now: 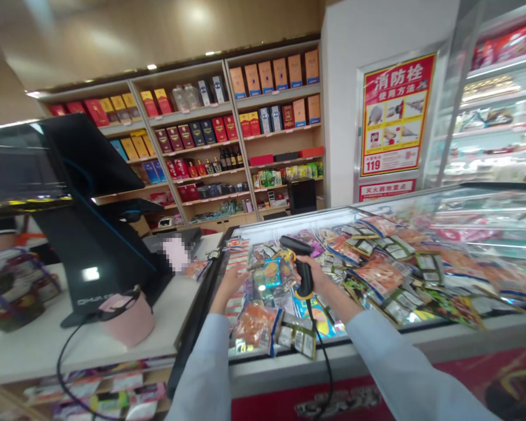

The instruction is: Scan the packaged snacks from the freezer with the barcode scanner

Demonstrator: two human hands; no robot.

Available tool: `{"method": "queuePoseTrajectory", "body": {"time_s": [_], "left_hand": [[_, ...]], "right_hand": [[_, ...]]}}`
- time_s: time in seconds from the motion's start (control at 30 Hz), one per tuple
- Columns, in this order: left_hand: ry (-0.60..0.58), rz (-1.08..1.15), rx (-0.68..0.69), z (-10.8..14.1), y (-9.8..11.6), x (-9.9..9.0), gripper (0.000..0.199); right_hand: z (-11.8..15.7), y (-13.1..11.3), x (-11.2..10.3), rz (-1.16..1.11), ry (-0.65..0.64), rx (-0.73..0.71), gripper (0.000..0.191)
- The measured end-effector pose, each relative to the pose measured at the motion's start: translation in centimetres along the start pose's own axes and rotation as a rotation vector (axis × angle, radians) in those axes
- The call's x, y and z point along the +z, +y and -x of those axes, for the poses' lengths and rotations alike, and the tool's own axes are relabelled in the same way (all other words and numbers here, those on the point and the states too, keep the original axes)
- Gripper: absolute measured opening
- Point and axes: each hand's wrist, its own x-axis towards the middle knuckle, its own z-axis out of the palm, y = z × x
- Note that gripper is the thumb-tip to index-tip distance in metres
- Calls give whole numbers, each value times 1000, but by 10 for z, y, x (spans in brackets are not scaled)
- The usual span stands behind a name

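My right hand (314,275) is closed round the grip of a black and yellow barcode scanner (304,275), its head tilted up to the left and its cable hanging down. My left hand (233,285) is over the left end of the glass-topped case, fingers stretched out and slightly blurred, with nothing visible in them. Between the hands lies a blue snack packet (272,272) with a yellow picture. Below it are a clear packet of orange-brown food (255,326) and several green and white packets (296,337).
More packets (383,272) are heaped along the glass-topped case to the right. At left, a checkout screen (100,152), a pink basket-like container (127,318) and a wicker basket (13,292) stand on the white counter (175,316). Shelves of boxed goods (193,134) line the back wall.
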Motion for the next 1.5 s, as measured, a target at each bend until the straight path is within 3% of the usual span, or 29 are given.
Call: {"method": "queuePoseTrajectory", "body": {"time_s": [0.17,0.37,0.53,0.67,0.77,0.9,1.03,1.1,1.2,1.3,1.5], "left_hand": [[-19,-89,26,-16,0,27,29],[-3,-222,59,-65,34,56,42],[71,-292,-97,-107,60,86,53],[50,-285,-217,-118,65,100,61],[46,-239,-206,-119,63,95,70],[62,-146,-114,-112,55,59,66],[81,-43,-47,-79,28,16,66],[73,146,-15,-55,8,4,67],[89,481,17,-24,-23,0,71],[152,603,22,-12,-43,6,75],[364,527,168,-13,-38,14,73]], "right_hand": [[-25,29,-7,-42,52,79,27],[-32,43,-20,-187,104,65,26],[-35,44,-22,-185,137,80,28],[-37,44,-20,-182,125,67,32],[-36,42,-17,-178,128,67,31],[-33,39,-14,-171,124,49,28],[-31,37,-12,-165,103,55,27],[-30,37,-11,-150,89,50,26],[-30,36,-8,-144,55,58,26],[-27,36,-3,-119,22,93,27],[-18,36,7,3,-50,123,31]]}}
